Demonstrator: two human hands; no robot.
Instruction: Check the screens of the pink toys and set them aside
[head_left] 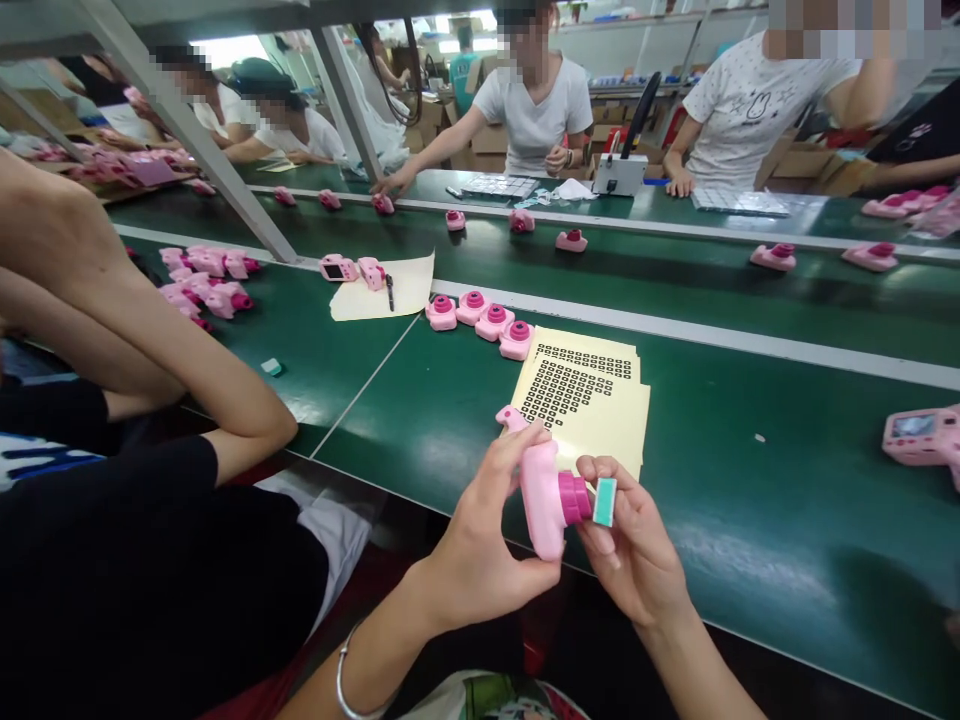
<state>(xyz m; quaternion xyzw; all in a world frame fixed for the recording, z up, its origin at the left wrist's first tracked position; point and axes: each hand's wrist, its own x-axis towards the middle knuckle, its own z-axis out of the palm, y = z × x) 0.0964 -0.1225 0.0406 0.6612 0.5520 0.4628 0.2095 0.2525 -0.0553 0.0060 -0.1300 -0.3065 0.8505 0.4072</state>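
Note:
My left hand (480, 540) grips a pink toy camera (541, 490) by its body, lens pointing right. Against the magenta lens my right hand (634, 545) pinches a small teal-and-white block (604, 501). Both hands hover at the near edge of the green table (750, 500). Just beyond them lies a stack of yellow sticker sheets (589, 400) printed with rows of small black labels. Several more pink cameras (480, 320) stand in a row behind the sheets.
A co-worker's bare arm (112, 300) rests on the table at left beside a pile of pink cameras (202, 280). Another pink camera (922, 440) lies at right. People sit across the conveyor belt (675, 270), which carries more cameras. A metal frame post (195, 130) slants at left.

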